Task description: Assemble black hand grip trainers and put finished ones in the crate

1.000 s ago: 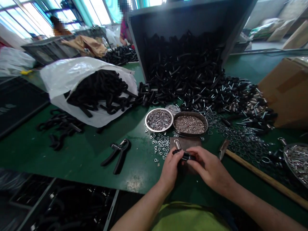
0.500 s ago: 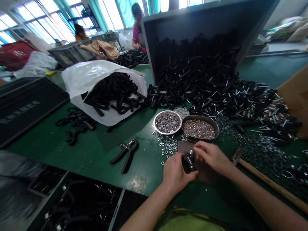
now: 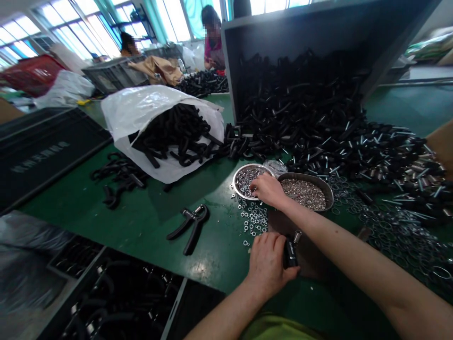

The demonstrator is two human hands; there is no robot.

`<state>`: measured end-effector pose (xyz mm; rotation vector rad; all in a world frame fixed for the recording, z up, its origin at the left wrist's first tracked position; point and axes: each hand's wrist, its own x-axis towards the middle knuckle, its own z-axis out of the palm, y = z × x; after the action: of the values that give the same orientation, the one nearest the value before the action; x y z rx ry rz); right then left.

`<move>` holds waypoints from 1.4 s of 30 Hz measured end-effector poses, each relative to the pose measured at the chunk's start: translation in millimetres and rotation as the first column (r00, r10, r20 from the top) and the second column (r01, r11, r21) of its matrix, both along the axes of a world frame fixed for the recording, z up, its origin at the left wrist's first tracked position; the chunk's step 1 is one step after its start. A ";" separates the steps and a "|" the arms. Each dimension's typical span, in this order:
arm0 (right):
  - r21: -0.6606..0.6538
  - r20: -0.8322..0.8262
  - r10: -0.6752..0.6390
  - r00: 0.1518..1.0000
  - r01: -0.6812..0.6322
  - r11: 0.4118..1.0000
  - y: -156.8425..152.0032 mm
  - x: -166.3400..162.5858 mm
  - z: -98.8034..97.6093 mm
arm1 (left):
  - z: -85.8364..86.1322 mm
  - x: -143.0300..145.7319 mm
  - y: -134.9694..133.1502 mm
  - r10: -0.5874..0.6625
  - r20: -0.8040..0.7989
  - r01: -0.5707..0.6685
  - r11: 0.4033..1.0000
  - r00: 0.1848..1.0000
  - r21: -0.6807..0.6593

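Observation:
My left hand is closed round a black hand-grip part with a metal spring, held upright on a brown pad near the table's front edge. My right hand reaches forward over the round metal dish of small screws, fingers curled down into it; what they pinch is hidden. An oval metal dish of tiny silver parts sits just right of that hand. Loose washers lie scattered between the dishes and my left hand.
An assembled black hand gripper lies left of the washers. A white bag of black handles and a tipped grey crate spilling black parts stand behind. Rings and springs cover the right. Black crates sit below. Other people work at the back.
My right hand has left the black part and reached forward to the screw dish. My left hand alone now holds the part, set upright on the pad.

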<state>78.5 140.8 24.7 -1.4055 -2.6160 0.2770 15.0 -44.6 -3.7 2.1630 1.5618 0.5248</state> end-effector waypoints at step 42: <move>-0.082 0.081 0.118 0.990 -0.111 0.990 10.9 0.9 3.2 | 2.6 -2.2 6.3 -0.023 0.003 0.023 0.999 1.000 -0.044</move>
<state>79.4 151.7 27.9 -1.3201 -2.7898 0.3427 12.8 -38.2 -1.1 2.1442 1.5306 0.4814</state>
